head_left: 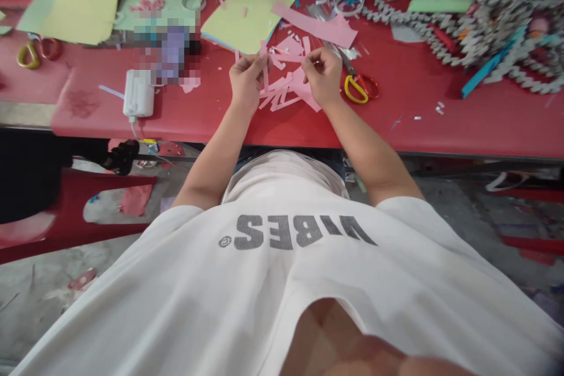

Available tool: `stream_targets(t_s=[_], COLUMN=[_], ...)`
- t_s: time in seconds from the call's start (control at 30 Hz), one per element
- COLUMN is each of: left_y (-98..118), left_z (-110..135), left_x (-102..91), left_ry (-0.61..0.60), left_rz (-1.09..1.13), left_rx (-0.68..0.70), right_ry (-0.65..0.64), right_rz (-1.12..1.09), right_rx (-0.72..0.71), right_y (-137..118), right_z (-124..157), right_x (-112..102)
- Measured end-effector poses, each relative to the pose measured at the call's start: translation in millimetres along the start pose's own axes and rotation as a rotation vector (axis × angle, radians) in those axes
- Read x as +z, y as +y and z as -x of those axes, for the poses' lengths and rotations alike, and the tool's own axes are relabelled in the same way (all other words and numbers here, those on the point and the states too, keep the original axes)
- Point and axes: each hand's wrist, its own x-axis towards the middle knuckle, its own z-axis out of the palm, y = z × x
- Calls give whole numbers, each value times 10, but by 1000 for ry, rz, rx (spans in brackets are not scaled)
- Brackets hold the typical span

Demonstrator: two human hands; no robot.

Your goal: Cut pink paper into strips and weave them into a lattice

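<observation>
Over the red table, a narrow pink paper strip (pixel 286 57) stretches between my two hands. My left hand (pixel 247 79) is closed in a pinch at its left end, where another upright pink strip (pixel 265 75) also shows against the fingers. The right end of the strip is pinched by my right hand (pixel 324 75), thumb against forefinger. Below and between the hands lies a loose heap of pink paper strips (pixel 282 91). Scissors with a yellow and an orange handle loop (pixel 356 89) lie just right of my right hand.
Yellow paper sheets (pixel 247 12) and a wide pink paper piece (pixel 317 24) lie beyond my hands. A white power bank (pixel 138 94) with a cable sits left. Grey zigzag garlands (pixel 493 17) pile up at right. More scissors (pixel 39 51) lie far left, near a seated person's dark clothing (pixel 30 170).
</observation>
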Motion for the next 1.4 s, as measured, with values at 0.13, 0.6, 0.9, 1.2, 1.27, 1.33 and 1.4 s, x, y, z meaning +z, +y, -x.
stream_targets(t_s=[0.13, 0.6, 0.9, 1.2, 1.27, 1.33, 1.4], left_y=[27, 56, 101, 196, 203, 233, 284], left_z=[12, 32, 148, 205, 146, 41, -104], left_x=[6, 7, 25, 70, 99, 148, 219], left_ry=[37, 65, 39, 18, 5, 2, -10], left_rz=[44, 33, 163, 98, 46, 26, 20], left_rx=[-37, -60, 30, -17, -22, -33, -77], right_ry=[5, -5, -15, 26, 20, 4, -1], right_rz=[31, 65, 77, 80, 102, 121, 136], right_rx=[-19, -79, -97, -136, -100, -47, 12], right_y=[28, 6, 80, -103, -109, -112, -126], right_z=[9, 17, 44, 47, 31, -27, -144], right_x=[1, -9, -17, -56, -108, -176, -238])
